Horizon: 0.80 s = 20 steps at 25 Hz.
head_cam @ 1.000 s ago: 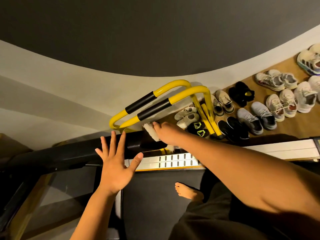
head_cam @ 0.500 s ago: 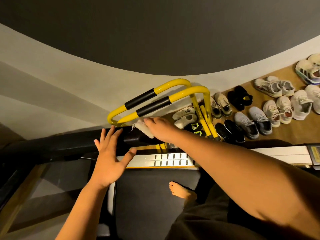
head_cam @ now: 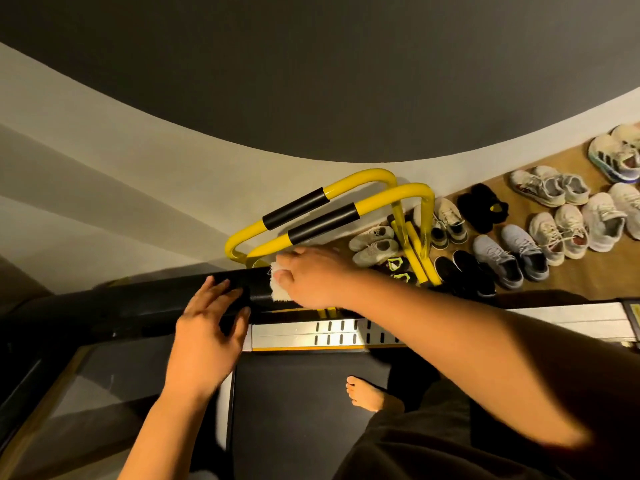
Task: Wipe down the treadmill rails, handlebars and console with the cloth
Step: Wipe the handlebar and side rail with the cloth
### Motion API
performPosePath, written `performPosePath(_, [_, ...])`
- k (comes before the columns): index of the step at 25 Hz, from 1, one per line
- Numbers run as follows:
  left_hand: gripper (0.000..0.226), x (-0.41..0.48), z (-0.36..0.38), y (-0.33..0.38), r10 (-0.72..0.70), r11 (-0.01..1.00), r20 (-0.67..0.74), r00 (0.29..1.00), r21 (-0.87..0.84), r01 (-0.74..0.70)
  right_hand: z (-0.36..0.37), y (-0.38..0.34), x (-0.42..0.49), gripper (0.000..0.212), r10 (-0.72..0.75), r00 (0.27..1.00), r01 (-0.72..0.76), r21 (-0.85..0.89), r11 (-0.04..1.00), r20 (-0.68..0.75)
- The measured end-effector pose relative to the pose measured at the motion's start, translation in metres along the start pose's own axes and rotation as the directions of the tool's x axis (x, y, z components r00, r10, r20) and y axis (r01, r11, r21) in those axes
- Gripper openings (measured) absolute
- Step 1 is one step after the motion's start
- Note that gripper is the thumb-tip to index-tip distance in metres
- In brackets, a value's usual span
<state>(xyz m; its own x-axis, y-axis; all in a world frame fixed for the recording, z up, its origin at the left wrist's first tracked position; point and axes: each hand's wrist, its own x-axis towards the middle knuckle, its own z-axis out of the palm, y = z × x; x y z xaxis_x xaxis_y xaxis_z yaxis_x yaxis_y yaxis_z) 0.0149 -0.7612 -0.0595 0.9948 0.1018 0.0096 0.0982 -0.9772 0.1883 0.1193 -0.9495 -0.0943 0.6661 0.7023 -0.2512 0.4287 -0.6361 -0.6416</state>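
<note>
Cloth (head_cam: pixel 278 288) sits bunched under the right hand (head_cam: pixel 318 277), whose grip pinches it against the black handlebar (head_cam: pixel 138 301) (thumb on top). Left hand (head_cam: pixel 207 327) rests alongside, fingers spread. Firm pressure, wrapping round the bar, should clean best.

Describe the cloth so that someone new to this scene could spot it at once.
Find the two yellow bars by the wall; in front of them runs the treadmill's black handlebar. On it, the right hand grips the cloth, a white patch showing under the thumb. It is the only white thing on that bar; the left hand beside it holds nothing.
</note>
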Motion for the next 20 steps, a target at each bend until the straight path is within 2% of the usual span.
performPosePath(1, [0.047, 0.002, -0.002, -0.012, -0.03, 0.998, 0.021, 0.999, 0.052, 0.029, 0.005, 0.001, -0.013, 0.046, -0.007, 0.999, 0.007, -0.005, 1.0, -0.041])
performPosePath(3, [0.056, 0.006, -0.009, -0.028, -0.108, 0.988, 0.054, 0.993, 0.114, 0.101, 0.004, 0.009, -0.032, 0.051, 0.056, 0.998, -0.055, 0.039, 0.998, -0.035])
performPosePath(6, [0.055, 0.016, -0.013, -0.039, -0.132, 0.984, 0.065, 0.989, 0.133, 0.122, -0.017, 0.012, -0.007, 0.052, 0.236, 0.963, -0.254, 0.134, 0.958, 0.133])
performPosePath(8, [0.053, 0.02, -0.01, -0.041, -0.128, 0.978, 0.063, 0.99, 0.175, 0.115, -0.021, -0.001, 0.026, 0.05, 0.257, 0.93, -0.32, 0.23, 0.919, 0.265])
performPosePath(12, [0.05, 0.023, -0.01, -0.042, -0.13, 0.962, 0.052, 0.99, 0.248, 0.113, -0.004, -0.024, 0.078, 0.045, 0.287, 0.875, -0.416, 0.302, 0.858, 0.391])
performPosePath(14, [0.05, 0.024, -0.013, -0.045, -0.093, 0.962, 0.067, 0.993, 0.263, 0.073, -0.006, -0.045, 0.086, 0.044, 0.268, 0.878, -0.384, 0.248, 0.889, 0.396])
performPosePath(15, [0.05, 0.026, -0.016, -0.046, -0.061, 0.957, 0.077, 0.995, 0.287, 0.036, -0.006, -0.054, 0.085, 0.047, 0.243, 0.901, -0.321, 0.177, 0.93, 0.359])
performPosePath(17, [0.053, 0.028, -0.025, -0.05, -0.017, 0.945, 0.096, 0.995, 0.325, -0.016, -0.003, -0.065, 0.064, 0.057, 0.132, 0.968, -0.127, -0.035, 0.991, 0.214])
performPosePath(18, [0.054, 0.031, -0.032, -0.056, -0.014, 0.95, 0.091, 0.996, 0.313, -0.015, 0.001, -0.062, 0.05, 0.06, 0.06, 0.988, -0.048, -0.081, 0.996, 0.145])
performPosePath(19, [0.055, 0.034, -0.039, -0.066, -0.025, 0.955, 0.089, 0.996, 0.295, -0.002, 0.0, -0.052, 0.035, 0.062, 0.039, 0.993, -0.033, -0.06, 0.998, 0.109])
performPosePath(20, [0.056, 0.036, -0.046, -0.081, -0.044, 0.956, 0.087, 0.995, 0.293, 0.016, -0.004, -0.04, 0.023, 0.065, 0.086, 0.99, -0.086, -0.005, 0.996, 0.115])
